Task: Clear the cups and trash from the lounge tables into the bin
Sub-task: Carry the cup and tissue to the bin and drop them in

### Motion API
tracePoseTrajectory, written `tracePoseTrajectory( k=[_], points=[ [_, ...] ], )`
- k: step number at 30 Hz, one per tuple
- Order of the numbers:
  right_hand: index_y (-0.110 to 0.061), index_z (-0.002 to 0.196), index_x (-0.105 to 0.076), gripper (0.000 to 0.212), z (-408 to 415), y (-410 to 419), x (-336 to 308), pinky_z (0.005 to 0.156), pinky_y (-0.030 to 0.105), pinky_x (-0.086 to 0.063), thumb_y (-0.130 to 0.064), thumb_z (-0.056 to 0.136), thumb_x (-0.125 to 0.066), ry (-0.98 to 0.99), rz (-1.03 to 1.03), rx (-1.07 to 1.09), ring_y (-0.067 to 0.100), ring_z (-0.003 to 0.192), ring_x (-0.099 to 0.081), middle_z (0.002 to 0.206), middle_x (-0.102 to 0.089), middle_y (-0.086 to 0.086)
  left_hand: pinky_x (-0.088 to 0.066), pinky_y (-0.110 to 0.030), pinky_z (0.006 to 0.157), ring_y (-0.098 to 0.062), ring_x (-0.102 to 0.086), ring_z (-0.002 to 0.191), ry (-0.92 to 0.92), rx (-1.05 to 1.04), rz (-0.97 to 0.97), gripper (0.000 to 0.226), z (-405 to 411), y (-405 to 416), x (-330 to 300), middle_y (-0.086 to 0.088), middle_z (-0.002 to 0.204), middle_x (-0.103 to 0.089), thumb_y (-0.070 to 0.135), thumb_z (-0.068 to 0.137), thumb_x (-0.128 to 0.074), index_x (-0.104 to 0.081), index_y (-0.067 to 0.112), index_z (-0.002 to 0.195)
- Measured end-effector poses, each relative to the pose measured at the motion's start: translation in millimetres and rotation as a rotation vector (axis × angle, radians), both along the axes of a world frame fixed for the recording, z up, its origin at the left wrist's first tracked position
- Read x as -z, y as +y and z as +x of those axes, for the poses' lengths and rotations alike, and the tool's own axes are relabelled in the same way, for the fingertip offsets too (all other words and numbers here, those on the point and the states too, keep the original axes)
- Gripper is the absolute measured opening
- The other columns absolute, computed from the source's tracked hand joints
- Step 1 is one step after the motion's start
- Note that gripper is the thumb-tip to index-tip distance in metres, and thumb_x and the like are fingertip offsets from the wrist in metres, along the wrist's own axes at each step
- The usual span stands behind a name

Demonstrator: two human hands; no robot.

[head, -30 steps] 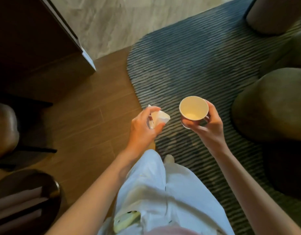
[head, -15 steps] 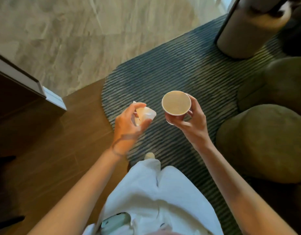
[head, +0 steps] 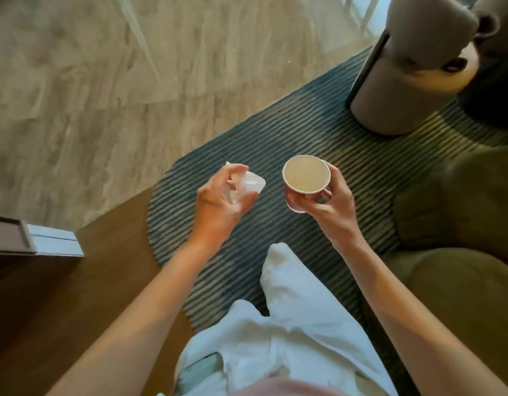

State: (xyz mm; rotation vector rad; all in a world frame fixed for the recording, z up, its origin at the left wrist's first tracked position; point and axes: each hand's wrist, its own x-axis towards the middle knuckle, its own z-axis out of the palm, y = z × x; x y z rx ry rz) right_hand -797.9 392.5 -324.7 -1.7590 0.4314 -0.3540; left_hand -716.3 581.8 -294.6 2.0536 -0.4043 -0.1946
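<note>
Paper cup [head: 306, 175] in my right hand [head: 330, 208]: round, pale inside, pinkish-red outer wall, upright w/ mouth facing up, looks empty, fingers wrapped under and round it. Crumpled white tissue [head: 248, 186] pinched in my left hand [head: 218, 207], thumb on top, just left of the cup, not touching. Both held above the striped rug [head: 275, 138].

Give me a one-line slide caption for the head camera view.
Walking over a striped rug, left hand carrying crumpled white trash, right hand holding a paper cup.

Striped rug [head: 290, 138] on floor [head: 75, 81], stool [head: 404, 90]
</note>
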Motion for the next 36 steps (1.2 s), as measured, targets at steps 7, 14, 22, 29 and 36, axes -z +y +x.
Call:
tracePoseTrajectory(
  k=[7, 14, 22, 29, 36],
  points=[
    [-0.021, 0.122, -0.052, 0.065, 140.9, -99.4, -15.1, 0.092, 0.027, -0.050, -0.027, 0.065, -0.083, 0.025, 0.068, 0.006, 0.007, 0.110, -0.059, 0.117, -0.062, -0.005, -0.051, -0.021, 0.071, 0.000, -0.060, 0.082, -0.002, -0.074, -0.002, 0.037, 132.6, -104.1, -10.6, 0.011, 0.098, -0.064, 0.024, 0.076, -0.077, -0.062, 0.024, 0.110],
    [-0.018, 0.125, -0.052, 0.068, 284.7, -183.5, 4.9, 0.090, 0.025, -0.051, -0.022, 0.066, -0.086, 0.067, 0.036, 0.031, 0.006, 0.107, -0.060, 0.117, -0.062, -0.004, -0.048, -0.011, 0.067, 0.009, -0.058, 0.078, 0.011, -0.040, -0.003, 0.037, 281.5, -188.7, 6.1, 0.014, 0.094, -0.062, 0.025, 0.076, -0.077, -0.062, 0.024, 0.110],
    [-0.016, 0.127, -0.051, 0.069, 441.1, -290.0, 3.2, 0.095, 0.028, -0.050, -0.024, 0.068, -0.086, 0.064, 0.011, 0.158, 0.010, 0.114, -0.058, 0.121, -0.061, -0.001, -0.054, -0.024, 0.073, -0.010, -0.064, 0.082, -0.027, 0.117, 0.031, 0.039, 465.9, -295.4, 14.9, 0.004, 0.100, -0.067, 0.025, 0.075, -0.079, -0.062, 0.018, 0.110],
    [-0.016, 0.127, -0.050, 0.069, 548.4, -404.9, 7.0, 0.093, 0.023, -0.050, -0.021, 0.068, -0.086, 0.076, 0.038, 0.242, 0.009, 0.114, -0.058, 0.123, -0.060, 0.001, -0.047, -0.010, 0.071, 0.006, -0.059, 0.079, -0.036, 0.226, -0.009, 0.038, 598.0, -424.1, 15.3, 0.008, 0.097, -0.066, 0.021, 0.073, -0.079, -0.063, 0.016, 0.107],
    [-0.015, 0.127, -0.051, 0.069, 654.3, -540.5, 8.8, 0.090, 0.019, -0.050, -0.021, 0.067, -0.087, 0.099, 0.082, 0.328, 0.004, 0.110, -0.059, 0.122, -0.061, 0.000, -0.047, -0.012, 0.071, 0.011, -0.058, 0.078, -0.012, 0.263, -0.003, 0.037, 710.4, -566.2, 22.2, 0.020, 0.093, -0.061, 0.021, 0.073, -0.079, -0.063, 0.018, 0.106]
  ],
)
